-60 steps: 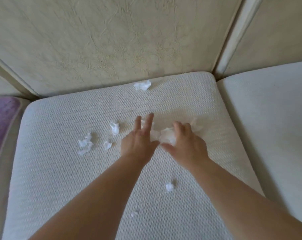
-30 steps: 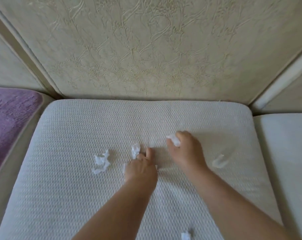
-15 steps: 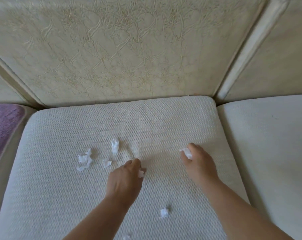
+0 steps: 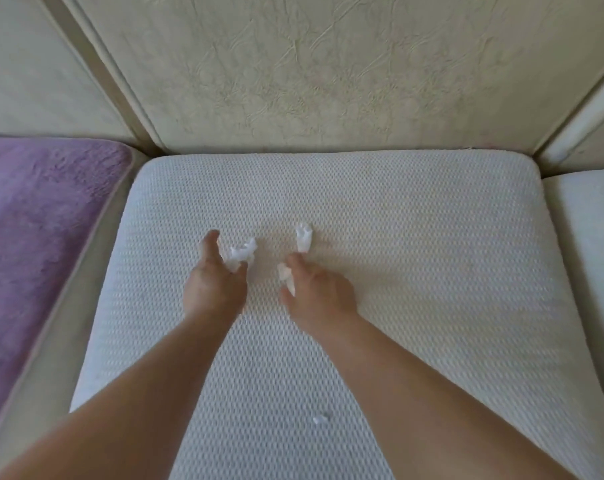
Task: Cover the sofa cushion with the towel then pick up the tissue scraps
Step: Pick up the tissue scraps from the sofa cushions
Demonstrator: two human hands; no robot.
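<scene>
Fingers of the left hand were pinched on a tissue scrap; the right hand was closed on another scrap, centre frame. One loose scrap lay just above, a small one at lower centre. The towel was spread over the cushion. Held bits could be dropped if fingers were reopened for more; the small scrap could be missed against white weave.

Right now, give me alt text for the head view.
Both hands gather white tissue scraps on a white textured towel covering the sofa cushion: left hand pinches one, right hand holds another. Two scraps remain, one beyond the right hand, one nearer.
</scene>
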